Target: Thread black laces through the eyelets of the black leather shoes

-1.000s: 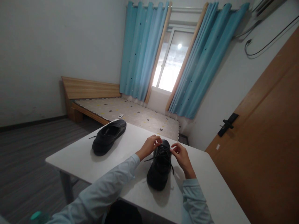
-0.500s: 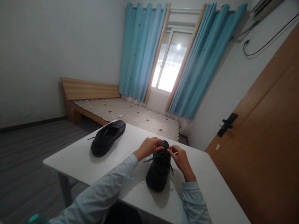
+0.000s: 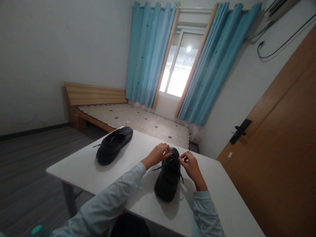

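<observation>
Hands (image 3: 158, 155) parted slightly, seemingly pinching laces (image 3: 170, 163).

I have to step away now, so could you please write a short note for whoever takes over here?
Left hand and right hand each pinch the black laces over the near shoe, which stands on the white table.
The second shoe lies untouched at the table's far left.
Done: laces of the near shoe in hand.
Left: no finished knot shows; the second shoe has a loose lace end.
</observation>
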`<state>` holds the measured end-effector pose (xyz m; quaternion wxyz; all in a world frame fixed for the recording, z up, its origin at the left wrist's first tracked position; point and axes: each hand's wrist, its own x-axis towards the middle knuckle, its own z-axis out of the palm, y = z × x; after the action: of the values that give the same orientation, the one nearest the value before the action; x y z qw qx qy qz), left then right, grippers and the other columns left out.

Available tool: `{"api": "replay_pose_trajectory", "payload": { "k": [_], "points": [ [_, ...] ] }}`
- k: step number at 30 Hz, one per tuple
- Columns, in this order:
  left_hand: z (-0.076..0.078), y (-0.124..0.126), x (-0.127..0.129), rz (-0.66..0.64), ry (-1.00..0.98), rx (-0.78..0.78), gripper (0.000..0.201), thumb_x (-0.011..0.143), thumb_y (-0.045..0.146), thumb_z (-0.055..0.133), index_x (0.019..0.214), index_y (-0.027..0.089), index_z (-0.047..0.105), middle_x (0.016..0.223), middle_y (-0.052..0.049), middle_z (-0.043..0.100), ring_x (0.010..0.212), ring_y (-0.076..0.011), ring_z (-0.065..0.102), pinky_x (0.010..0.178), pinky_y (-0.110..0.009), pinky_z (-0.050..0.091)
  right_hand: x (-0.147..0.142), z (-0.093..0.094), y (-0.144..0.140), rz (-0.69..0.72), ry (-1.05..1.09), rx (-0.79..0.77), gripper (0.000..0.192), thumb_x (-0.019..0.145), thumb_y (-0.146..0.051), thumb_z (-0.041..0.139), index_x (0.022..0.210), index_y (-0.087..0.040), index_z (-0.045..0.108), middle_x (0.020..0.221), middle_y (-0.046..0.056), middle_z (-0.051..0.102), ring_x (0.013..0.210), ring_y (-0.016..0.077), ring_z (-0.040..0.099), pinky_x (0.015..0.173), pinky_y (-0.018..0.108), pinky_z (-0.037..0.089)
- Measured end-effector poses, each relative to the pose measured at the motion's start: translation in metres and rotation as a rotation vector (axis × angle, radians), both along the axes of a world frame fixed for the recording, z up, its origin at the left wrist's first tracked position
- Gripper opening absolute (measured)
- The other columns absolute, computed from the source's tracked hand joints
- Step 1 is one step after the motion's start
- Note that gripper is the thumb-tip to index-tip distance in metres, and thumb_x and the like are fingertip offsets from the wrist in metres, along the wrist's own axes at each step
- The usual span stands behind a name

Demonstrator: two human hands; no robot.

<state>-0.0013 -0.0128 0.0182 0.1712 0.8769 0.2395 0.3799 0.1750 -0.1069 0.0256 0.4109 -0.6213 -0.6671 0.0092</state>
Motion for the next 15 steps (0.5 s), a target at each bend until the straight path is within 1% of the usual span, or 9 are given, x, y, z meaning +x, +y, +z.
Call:
{"api": "replay_pose_trajectory", "payload": {
  "k": [5, 9, 11, 12, 15],
  "points": [
    [0.0028, -0.0031, -0.0008, -0.008, -0.008, -0.193, 0.008, 0.079, 0.023, 0.058, 0.076, 0.016, 0.056, 0.070, 0.001, 0.058, 0.063, -0.0111, 0.052, 0.062, -0.022, 0.039, 0.0011, 0.0026, -0.0024, -0.038, 0.095, -0.061, 0.016, 0.073, -0.030, 0.057, 0.063, -0.018, 0.055, 0.062, 0.001, 0.060, 0.056, 0.0148, 0.054, 0.057, 0.026, 0.041],
    [0.0021, -0.0022, -0.0020, -0.046, -0.065, -0.254, 0.011, 0.080, 0.026, 0.055, 0.074, 0.016, 0.054, 0.069, 0.001, 0.057, 0.063, -0.0111, 0.051, 0.059, -0.022, 0.037, 0.0057, -0.0001, -0.0004, -0.031, 0.233, -0.046, 0.018, 0.068, -0.030, 0.063, 0.058, -0.017, 0.055, 0.060, 0.002, 0.061, 0.056, 0.0146, 0.054, 0.055, 0.026, 0.041],
    [0.0004, -0.0005, -0.0014, -0.096, -0.104, -0.315, 0.014, 0.078, 0.028, 0.056, 0.072, 0.016, 0.052, 0.068, 0.001, 0.056, 0.064, -0.0108, 0.050, 0.058, -0.021, 0.037, 0.0073, -0.0019, 0.0004, 0.004, 0.368, -0.040, 0.018, 0.063, -0.030, 0.067, 0.059, -0.017, 0.054, 0.060, 0.001, 0.061, 0.052, 0.0130, 0.053, 0.050, 0.025, 0.041],
    [-0.0005, 0.0002, -0.0008, -0.133, -0.125, -0.372, 0.015, 0.077, 0.028, 0.057, 0.073, 0.015, 0.051, 0.067, 0.001, 0.055, 0.062, -0.0102, 0.049, 0.056, -0.021, 0.037, 0.0072, -0.0024, 0.0004, 0.029, 0.449, -0.049, 0.019, 0.061, -0.029, 0.069, 0.062, -0.017, 0.055, 0.061, 0.001, 0.060, 0.050, 0.0118, 0.052, 0.047, 0.024, 0.040],
    [-0.0025, 0.0003, 0.0017, -0.282, -0.182, -0.628, 0.018, 0.075, 0.030, 0.058, 0.083, 0.015, 0.050, 0.067, 0.003, 0.053, 0.057, -0.0082, 0.047, 0.051, -0.019, 0.036, 0.0033, -0.0024, -0.0014, 0.104, 0.675, -0.128, 0.025, 0.057, -0.026, 0.069, 0.078, -0.016, 0.058, 0.064, -0.002, 0.059, 0.040, 0.0082, 0.048, 0.038, 0.021, 0.035]
  ]
}}
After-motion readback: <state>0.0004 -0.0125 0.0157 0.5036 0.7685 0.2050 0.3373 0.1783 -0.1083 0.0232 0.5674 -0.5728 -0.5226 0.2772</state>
